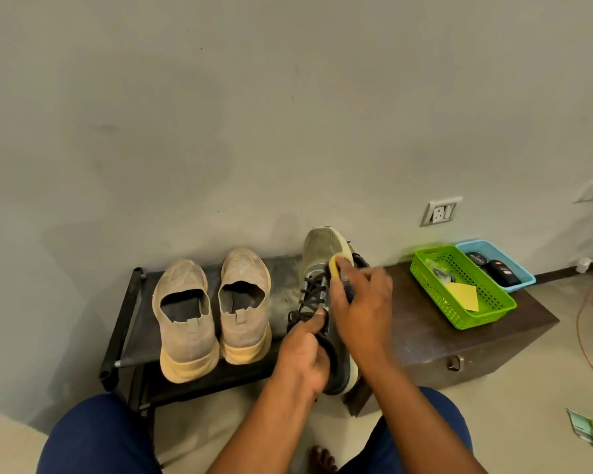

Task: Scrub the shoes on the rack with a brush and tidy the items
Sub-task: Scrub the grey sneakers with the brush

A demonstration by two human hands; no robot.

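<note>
Two hands work one grey shoe (317, 265) at the right end of the rack (131, 323).

The left hand (305, 350) grips the shoe at its collar, thumb by the black laces; the right hand (360, 302) curls round a yellow brush (336, 266), pressing it on the shoe's toe side. A tan pair (213, 313) stands on the rack to the left. A green basket (459, 285) and a blue one (493, 263) sit on the chest (459, 350) at right.

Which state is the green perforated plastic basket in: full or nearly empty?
Nearly empty. The green perforated plastic basket holds just a yellow paper piece and a small clear item; most of its floor shows.
</note>
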